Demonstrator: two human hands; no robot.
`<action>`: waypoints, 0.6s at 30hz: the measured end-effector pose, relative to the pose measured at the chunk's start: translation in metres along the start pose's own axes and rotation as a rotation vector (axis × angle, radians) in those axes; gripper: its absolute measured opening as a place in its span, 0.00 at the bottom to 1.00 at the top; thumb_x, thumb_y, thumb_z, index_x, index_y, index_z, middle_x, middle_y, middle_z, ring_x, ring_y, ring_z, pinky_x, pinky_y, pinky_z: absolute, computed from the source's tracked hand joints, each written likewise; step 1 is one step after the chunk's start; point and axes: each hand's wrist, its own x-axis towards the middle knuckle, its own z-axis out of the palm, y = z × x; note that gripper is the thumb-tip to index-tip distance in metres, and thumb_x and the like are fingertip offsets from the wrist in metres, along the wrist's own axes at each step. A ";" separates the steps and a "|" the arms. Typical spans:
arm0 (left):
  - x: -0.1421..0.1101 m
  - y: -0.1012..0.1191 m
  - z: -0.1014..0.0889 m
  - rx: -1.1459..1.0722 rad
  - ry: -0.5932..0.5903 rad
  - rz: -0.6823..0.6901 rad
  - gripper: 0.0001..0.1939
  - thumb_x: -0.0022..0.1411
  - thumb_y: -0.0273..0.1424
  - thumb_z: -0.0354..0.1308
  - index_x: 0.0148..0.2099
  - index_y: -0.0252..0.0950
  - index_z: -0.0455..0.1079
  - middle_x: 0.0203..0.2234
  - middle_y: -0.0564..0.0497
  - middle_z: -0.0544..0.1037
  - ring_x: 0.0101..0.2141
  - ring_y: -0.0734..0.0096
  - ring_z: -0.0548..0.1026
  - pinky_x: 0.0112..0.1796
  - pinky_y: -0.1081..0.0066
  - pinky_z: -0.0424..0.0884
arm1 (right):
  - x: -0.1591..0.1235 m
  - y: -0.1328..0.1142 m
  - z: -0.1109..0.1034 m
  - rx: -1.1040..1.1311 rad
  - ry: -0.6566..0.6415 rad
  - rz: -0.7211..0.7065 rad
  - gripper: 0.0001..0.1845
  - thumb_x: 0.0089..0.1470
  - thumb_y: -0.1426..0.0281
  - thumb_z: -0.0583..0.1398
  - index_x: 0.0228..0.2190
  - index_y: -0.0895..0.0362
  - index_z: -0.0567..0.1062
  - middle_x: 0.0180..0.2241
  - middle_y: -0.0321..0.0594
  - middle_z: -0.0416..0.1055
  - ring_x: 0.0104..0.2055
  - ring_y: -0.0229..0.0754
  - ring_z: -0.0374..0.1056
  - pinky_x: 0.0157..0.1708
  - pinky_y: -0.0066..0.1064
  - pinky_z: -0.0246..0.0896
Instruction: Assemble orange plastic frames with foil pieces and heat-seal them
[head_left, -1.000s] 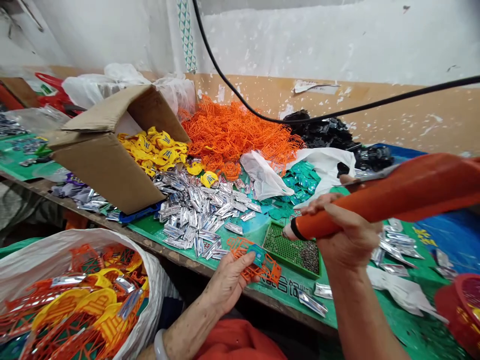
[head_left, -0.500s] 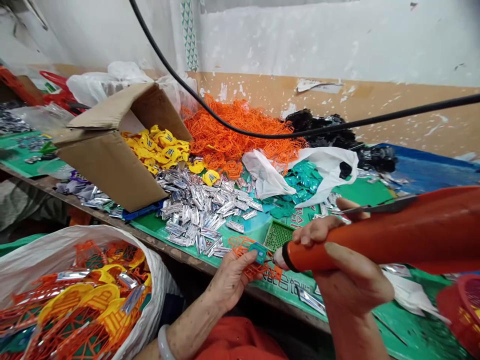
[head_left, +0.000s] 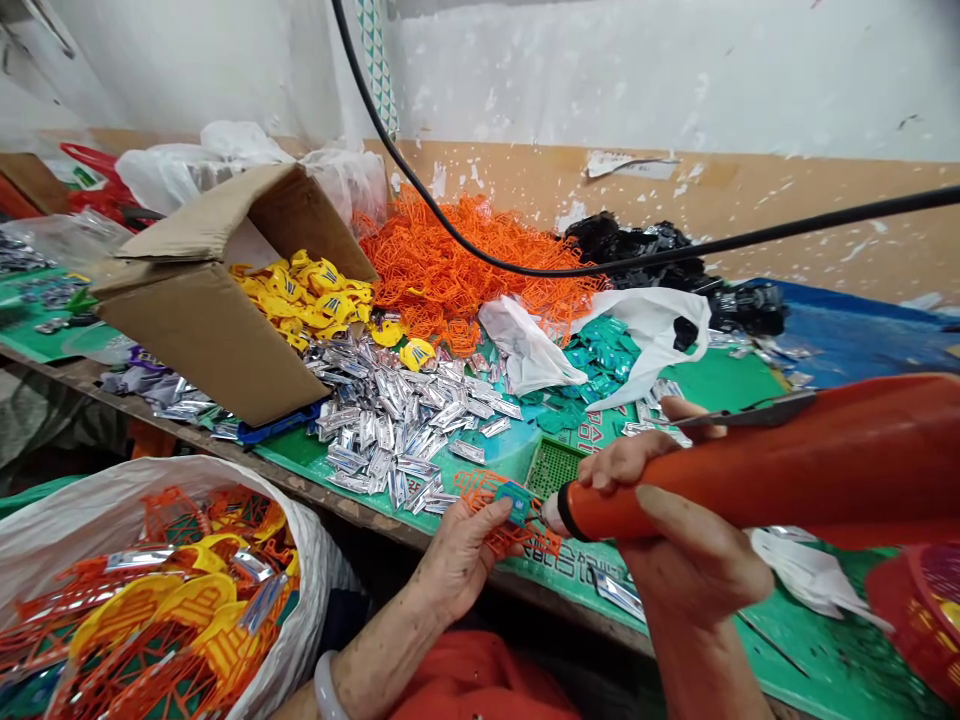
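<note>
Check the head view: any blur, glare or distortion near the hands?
Head view: wide-angle stretch enlarges the orange tool handle and bows the bench edge; foil packets glint; the right hand and left hand, holding an orange plastic frame, look fairly sharp.

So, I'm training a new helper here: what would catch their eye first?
The big heap of orange plastic lattice pieces against the wall grabs the eye first, with silver foil packets spread below it. At front right, the right hand grips a fat orange tubular tool, its tip at a teal tag on an orange lattice piece in the left hand.
</note>
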 end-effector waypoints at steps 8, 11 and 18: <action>0.000 -0.001 -0.002 0.015 -0.007 0.002 0.18 0.48 0.36 0.70 0.39 0.33 0.74 0.30 0.50 0.78 0.27 0.72 0.74 0.26 0.73 0.71 | -0.001 0.002 0.002 -0.018 0.005 0.022 0.20 0.43 0.78 0.62 0.40 0.49 0.72 0.24 0.31 0.69 0.26 0.37 0.66 0.31 0.35 0.66; 0.000 -0.001 -0.003 0.026 -0.010 -0.003 0.17 0.47 0.36 0.70 0.38 0.33 0.73 0.29 0.51 0.78 0.26 0.72 0.74 0.26 0.73 0.71 | -0.002 0.002 0.005 -0.062 0.014 0.033 0.22 0.42 0.77 0.63 0.41 0.49 0.72 0.23 0.30 0.69 0.25 0.37 0.66 0.31 0.35 0.66; -0.001 0.000 -0.002 0.049 0.019 -0.007 0.18 0.46 0.37 0.71 0.38 0.33 0.74 0.27 0.52 0.77 0.24 0.74 0.72 0.23 0.75 0.68 | -0.006 0.010 0.002 -0.152 -0.029 0.089 0.25 0.43 0.73 0.64 0.45 0.49 0.67 0.25 0.29 0.71 0.26 0.38 0.67 0.33 0.37 0.65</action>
